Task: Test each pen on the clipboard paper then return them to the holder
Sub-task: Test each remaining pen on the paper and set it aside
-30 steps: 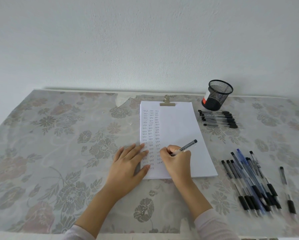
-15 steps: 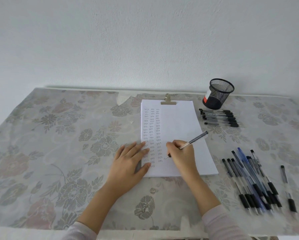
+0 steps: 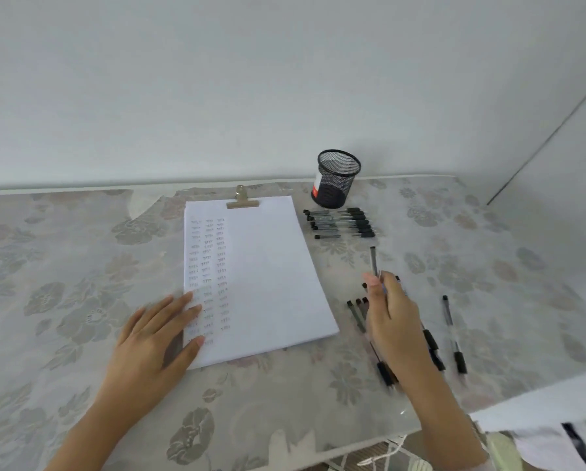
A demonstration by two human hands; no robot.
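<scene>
A white sheet lies under the clipboard's brass clip, with columns of small pen marks down its left side. My left hand rests flat on the sheet's lower left corner. Off the paper's right edge, my right hand grips a pen that points up and away, above a loose cluster of pens on the table. A black mesh holder stands behind the clipboard's right side. In front of it lies a neat row of black-capped pens.
A floral cloth covers the table, which backs against a white wall. One single pen lies apart at the right. The table's front edge and right corner are close to my right forearm.
My right hand lifted the pen off the paper and carried it right, over the loose pens. My view swung to the right. The left hand stayed on the sheet.
</scene>
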